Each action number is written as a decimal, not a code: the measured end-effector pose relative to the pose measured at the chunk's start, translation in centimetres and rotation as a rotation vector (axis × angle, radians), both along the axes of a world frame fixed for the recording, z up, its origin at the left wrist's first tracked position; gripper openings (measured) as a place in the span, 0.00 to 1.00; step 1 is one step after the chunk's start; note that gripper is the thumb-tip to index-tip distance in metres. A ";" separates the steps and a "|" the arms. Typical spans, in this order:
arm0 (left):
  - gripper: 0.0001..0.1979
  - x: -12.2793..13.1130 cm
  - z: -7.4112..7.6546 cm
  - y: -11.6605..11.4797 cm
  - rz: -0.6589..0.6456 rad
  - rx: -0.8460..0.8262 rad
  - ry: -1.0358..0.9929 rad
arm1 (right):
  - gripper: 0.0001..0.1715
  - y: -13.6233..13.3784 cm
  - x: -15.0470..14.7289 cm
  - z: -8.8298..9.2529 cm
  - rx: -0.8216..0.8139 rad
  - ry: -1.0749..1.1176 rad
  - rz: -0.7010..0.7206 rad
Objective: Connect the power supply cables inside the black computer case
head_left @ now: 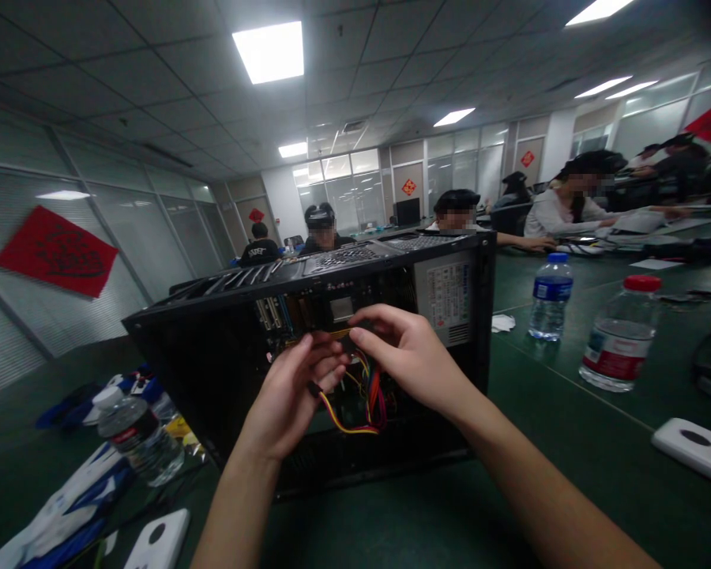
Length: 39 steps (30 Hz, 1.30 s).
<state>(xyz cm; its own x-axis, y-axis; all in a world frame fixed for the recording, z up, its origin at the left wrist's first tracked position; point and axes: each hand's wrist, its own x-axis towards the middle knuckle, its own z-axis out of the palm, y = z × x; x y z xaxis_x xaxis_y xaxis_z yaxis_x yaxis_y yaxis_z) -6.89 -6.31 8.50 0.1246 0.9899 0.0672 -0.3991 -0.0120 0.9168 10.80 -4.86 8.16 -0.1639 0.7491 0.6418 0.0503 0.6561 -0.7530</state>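
An open black computer case (pixel 183 387) stands before me, its inside facing my hands. A bundle of thin power supply cables (pixel 377 405), coloured yellow, red, orange and purple, hangs in front of the case's inside. My left hand (pixel 290 395) is closed around part of the cables, and a yellow and red strand loops out below its fingers. Thumb and fingers of my right hand (pixel 411 352) pinch a stretch of yellow cable that runs toward the left fingertips. The cable ends inside my fingers are hidden. Behind the right hand sits the silver power supply (pixel 450 300).
A blue-capped bottle (pixel 551 300) and a red-capped bottle (pixel 621 340) stand on the green table (pixel 569 474) at right. A white device (pixel 696 450) lies near them. Another bottle (pixel 139 435), gloves (pixel 65 506) and a second white device (pixel 159 541) are left. Several people sit beyond.
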 end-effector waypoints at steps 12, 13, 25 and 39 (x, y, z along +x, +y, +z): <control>0.13 2.3 0.2 -1.0 0.183 -0.202 -0.516 | 0.08 -1.9 -1.8 0.0 -0.027 -0.163 0.087; 0.13 2.4 0.1 -1.0 0.198 -0.205 -0.558 | 0.07 -2.1 -2.0 0.0 -0.023 -0.187 0.109; 0.17 2.1 0.7 -1.1 0.353 -0.232 -0.685 | 0.07 -2.2 -3.0 -0.5 0.022 -0.267 0.124; 0.14 1.8 -0.5 -0.1 0.424 -0.260 -0.776 | 0.07 -2.4 -2.4 0.0 0.024 -0.296 0.026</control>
